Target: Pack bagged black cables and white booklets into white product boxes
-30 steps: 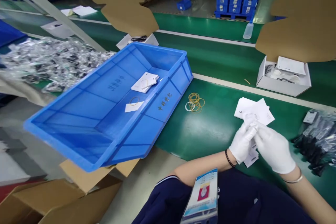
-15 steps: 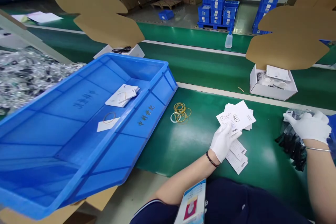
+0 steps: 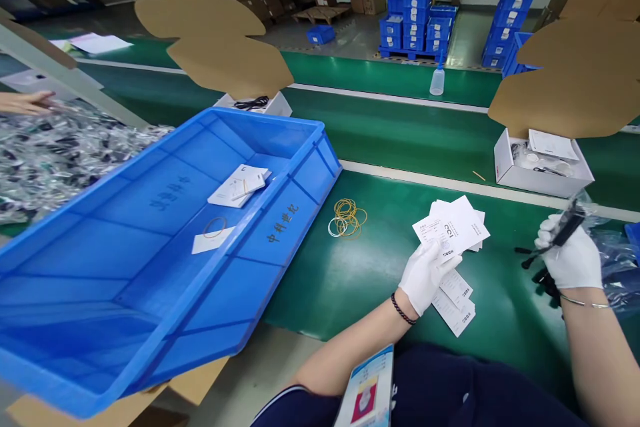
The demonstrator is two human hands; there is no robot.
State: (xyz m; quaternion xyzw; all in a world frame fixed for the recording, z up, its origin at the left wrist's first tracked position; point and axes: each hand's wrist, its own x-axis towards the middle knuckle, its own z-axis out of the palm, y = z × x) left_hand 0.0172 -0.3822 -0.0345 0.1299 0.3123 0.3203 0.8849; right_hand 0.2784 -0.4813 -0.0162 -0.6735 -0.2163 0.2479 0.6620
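Observation:
My left hand [image 3: 423, 273], in a white glove, pinches the lower edge of a white printed card [image 3: 463, 223]. Several more white cards lie under it, and other cards [image 3: 456, 310] are fanned out beside my wrist. At the right, my gloved right hand [image 3: 575, 253] is closed around a small black item [image 3: 569, 227] with a black cable and clear plastic wrap, lifted off the table. Its exact kind does not show. Behind and below that hand lie clear plastic bags [image 3: 617, 267] and more black cable pieces, partly hidden.
A big blue bin [image 3: 295, 233] on the left holds white booklets [image 3: 237, 185] and a card. Rubber bands [image 3: 350, 217] lie on the green table. Beyond stands an open white box [image 3: 545, 177] with a brown flap. Another person's hand [image 3: 27, 103] reaches over a heap of bagged items [image 3: 75, 153].
My right hand has picked up the wrapped black item from the pile and moved slightly left with it. My left hand stays at the cards. Another person's hand has appeared at far left.

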